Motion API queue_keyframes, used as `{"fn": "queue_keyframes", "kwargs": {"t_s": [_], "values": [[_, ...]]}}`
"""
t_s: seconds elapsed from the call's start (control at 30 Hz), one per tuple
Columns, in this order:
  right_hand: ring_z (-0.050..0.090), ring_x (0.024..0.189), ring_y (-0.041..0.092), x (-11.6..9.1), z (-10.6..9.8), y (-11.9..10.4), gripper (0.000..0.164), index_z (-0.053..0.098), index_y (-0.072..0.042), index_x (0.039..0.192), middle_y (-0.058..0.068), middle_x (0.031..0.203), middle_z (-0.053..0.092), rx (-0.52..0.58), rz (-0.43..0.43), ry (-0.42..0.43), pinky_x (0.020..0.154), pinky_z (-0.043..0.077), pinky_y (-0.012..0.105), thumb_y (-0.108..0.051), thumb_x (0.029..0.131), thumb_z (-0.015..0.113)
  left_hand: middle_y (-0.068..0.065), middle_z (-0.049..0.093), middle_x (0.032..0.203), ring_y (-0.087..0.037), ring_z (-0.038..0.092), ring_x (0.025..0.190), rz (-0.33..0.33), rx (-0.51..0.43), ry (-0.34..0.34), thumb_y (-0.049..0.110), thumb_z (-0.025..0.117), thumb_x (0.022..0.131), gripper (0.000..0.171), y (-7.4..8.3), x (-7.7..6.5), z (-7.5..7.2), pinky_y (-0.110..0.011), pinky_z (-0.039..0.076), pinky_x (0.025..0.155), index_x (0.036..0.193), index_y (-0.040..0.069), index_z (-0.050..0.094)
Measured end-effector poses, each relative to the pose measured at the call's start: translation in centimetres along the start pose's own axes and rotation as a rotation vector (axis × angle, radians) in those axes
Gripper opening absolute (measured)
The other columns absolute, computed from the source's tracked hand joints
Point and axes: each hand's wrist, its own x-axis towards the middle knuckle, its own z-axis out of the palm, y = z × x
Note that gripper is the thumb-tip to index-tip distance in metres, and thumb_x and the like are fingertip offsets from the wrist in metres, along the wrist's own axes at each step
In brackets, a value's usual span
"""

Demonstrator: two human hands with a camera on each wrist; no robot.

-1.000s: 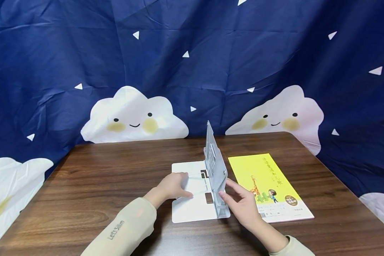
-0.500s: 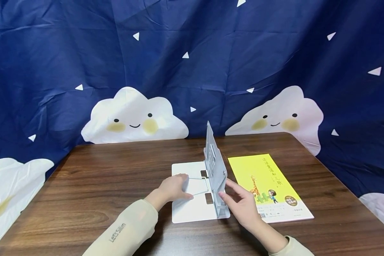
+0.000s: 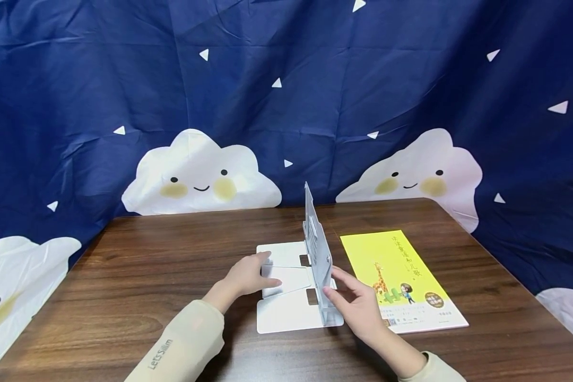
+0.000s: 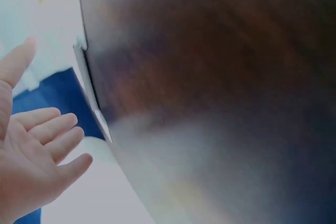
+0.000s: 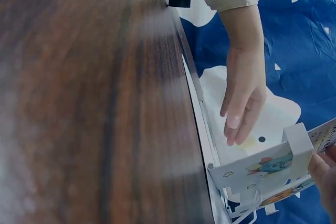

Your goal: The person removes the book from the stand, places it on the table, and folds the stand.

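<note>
A white metal book stand stands on the table, its base plate (image 3: 286, 315) flat and its panel (image 3: 319, 246) raised steeply. A thin wire support (image 3: 291, 291) lies low over the base. My left hand (image 3: 242, 275) hovers at the base's left edge, thumb and fingers spread with nothing between them; the left wrist view shows this hand (image 4: 39, 156) with its palm bare. With thumb and fingers, my right hand (image 3: 358, 305) pinches the panel's near lower edge. In the right wrist view, printed pictures show on the panel (image 5: 247, 174), and part of the right hand (image 5: 325, 177) appears at the frame's edge.
A yellow book (image 3: 372, 249) with a giraffe and a child on its cover lies right of the stand, close to my right hand. The brown wooden table (image 3: 172, 254) ends at a dark blue curtain (image 3: 243, 95) with cloud faces.
My left hand has drawn back to the left, off the wire support, which has swung down toward the base. The panel leans slightly further left, and my right hand has moved with it.
</note>
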Motion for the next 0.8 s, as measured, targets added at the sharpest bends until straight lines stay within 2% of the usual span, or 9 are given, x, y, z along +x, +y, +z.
{"fn": "queue_keyframes", "kwargs": {"t_s": [0.13,0.27,0.5,0.73,0.8], "values": [[0.056,0.104,-0.009,0.1,0.4,-0.2,0.033,0.060,0.015,0.110,0.032,0.113,0.059,-0.020,-0.017,-0.034,0.073,0.054,0.016,0.013,0.077,0.064,-0.019,0.051,0.136,-0.032,0.048,0.126,-0.035,-0.108,0.056,0.039,0.070,0.080,0.075,-1.5,-0.3,-1.1,-0.045,0.041,0.103,0.136,-0.002,0.042],[0.053,0.109,-0.009,0.2,0.7,-0.3,0.034,0.060,0.012,0.111,0.033,0.115,0.058,-0.038,-0.054,-0.072,0.072,0.055,0.019,0.012,0.077,0.065,-0.020,0.047,0.139,-0.035,0.045,0.128,-0.072,-0.198,0.108,0.039,0.066,0.084,0.072,-3.1,-0.9,-2.4,-0.048,0.039,0.104,0.137,-0.002,0.041],[0.051,0.113,-0.006,0.4,1.5,-0.7,0.037,0.062,0.006,0.114,0.025,0.119,0.060,-0.110,-0.096,-0.141,0.073,0.056,0.025,0.009,0.078,0.067,-0.021,0.045,0.139,-0.036,0.041,0.130,-0.135,-0.333,0.206,0.037,0.058,0.090,0.065,-5.1,-2.1,-4.3,-0.049,0.036,0.106,0.137,-0.004,0.040],[0.062,0.105,0.030,0.6,3.0,-1.4,0.037,0.063,0.006,0.113,0.021,0.118,0.062,-0.245,-0.125,-0.210,0.073,0.057,0.026,0.004,0.077,0.069,-0.021,0.044,0.140,-0.034,0.041,0.131,-0.172,-0.549,0.246,0.037,0.056,0.092,0.063,-6.1,-3.1,-5.1,-0.047,0.036,0.108,0.138,-0.002,0.039],[0.063,0.102,0.033,0.6,3.4,-1.5,0.036,0.064,0.006,0.111,0.021,0.117,0.063,-0.285,-0.146,-0.224,0.073,0.057,0.026,0.003,0.076,0.071,-0.020,0.044,0.141,-0.033,0.041,0.132,-0.195,-0.599,0.270,0.036,0.056,0.092,0.061,-6.3,-3.6,-5.5,-0.045,0.035,0.108,0.138,-0.001,0.039]]}}
